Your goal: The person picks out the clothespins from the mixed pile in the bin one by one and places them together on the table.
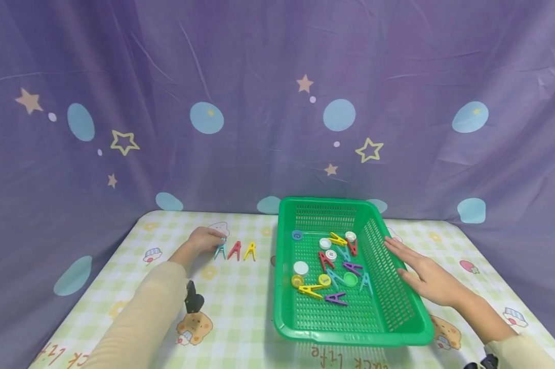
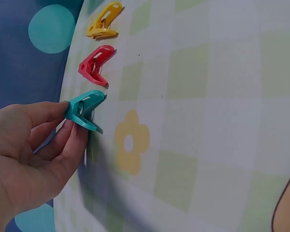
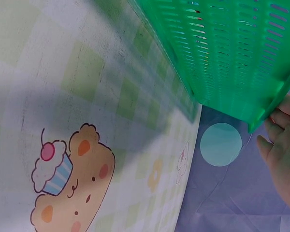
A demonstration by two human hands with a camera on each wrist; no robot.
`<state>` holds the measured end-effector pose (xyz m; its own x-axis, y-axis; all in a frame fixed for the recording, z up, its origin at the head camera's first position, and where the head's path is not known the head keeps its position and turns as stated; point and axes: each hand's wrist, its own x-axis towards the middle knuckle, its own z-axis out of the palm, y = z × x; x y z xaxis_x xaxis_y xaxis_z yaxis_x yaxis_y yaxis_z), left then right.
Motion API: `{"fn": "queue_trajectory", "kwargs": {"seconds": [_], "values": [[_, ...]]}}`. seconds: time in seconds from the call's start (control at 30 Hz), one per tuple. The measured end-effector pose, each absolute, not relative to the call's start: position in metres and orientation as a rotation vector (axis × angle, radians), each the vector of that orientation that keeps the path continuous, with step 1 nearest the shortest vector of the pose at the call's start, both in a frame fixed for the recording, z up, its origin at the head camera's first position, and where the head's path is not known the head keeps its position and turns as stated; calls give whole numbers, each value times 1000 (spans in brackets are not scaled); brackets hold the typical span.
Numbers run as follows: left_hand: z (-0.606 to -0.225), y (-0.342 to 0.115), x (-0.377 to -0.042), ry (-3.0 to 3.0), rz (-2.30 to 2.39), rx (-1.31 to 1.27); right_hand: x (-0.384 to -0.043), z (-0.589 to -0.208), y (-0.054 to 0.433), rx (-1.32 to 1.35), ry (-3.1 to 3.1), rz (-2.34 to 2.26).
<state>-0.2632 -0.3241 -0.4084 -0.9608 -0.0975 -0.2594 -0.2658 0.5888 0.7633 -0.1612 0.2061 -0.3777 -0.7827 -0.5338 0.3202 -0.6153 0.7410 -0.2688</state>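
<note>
Clip [image 2: 79, 116] pinched in left hand [image 2: 38, 166]; right hand [image 1: 427, 277] touches basket [image 1: 351, 337], fingers extended; only head view shows caps [image 1: 301, 268].

You face a staged corner — a tabletop [image 1: 240, 312] enclosed by purple curtains [image 1: 259, 56] with stars [image 1: 305, 83] and blue ovals [image 1: 339, 115]. Before you, the checked cloth [image 2: 227, 63], printed with bears [image 3: 94, 164] and cupcakes [image 3: 57, 178], looks homely and childlike; the green basket [image 1: 351, 338] and plastic clips [image 2: 101, 53] are household goods. The curtains hide the room — you cannot tell home from studio.
</note>
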Motion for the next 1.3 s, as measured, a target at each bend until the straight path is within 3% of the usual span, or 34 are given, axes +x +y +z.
{"fn": "queue_trajectory", "kwargs": {"seconds": [0.83,1.3], "values": [[-404,-327,-256,2735,1171,-261,-160,-377,205,927,-2713,560],[-371,-315,-258,2670,1293,-197,-161,-379,207,925,-2698,555]]}}
